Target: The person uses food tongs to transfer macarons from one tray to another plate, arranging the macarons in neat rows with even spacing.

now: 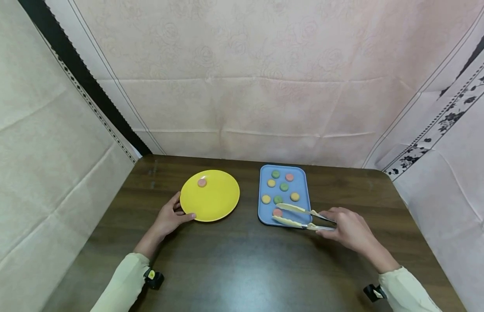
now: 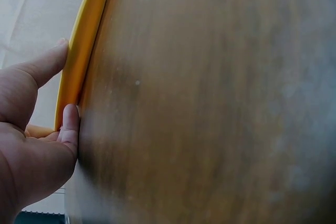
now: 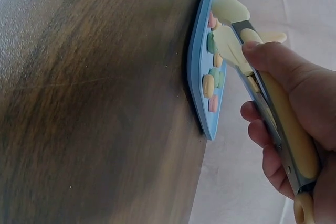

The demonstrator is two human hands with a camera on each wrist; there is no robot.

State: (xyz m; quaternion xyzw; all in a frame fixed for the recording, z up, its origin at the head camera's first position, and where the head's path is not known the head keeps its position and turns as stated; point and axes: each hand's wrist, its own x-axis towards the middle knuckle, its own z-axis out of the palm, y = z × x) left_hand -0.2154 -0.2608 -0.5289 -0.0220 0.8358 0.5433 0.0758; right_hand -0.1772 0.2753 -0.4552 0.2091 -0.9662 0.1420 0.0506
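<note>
Sleeves (image 1: 126,281) nearest, one macaron (image 1: 202,182) on yellow plate (image 1: 212,200), eight others (image 1: 284,186) in blue tray (image 1: 300,185).

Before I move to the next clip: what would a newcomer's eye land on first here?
Probably the bright yellow plate left of centre, its rim held by the left hand, with one pink disc toward its far side. Next, the blue tray to its right, dotted with pastel discs, and the spread tongs in the right hand over its near end.
</note>
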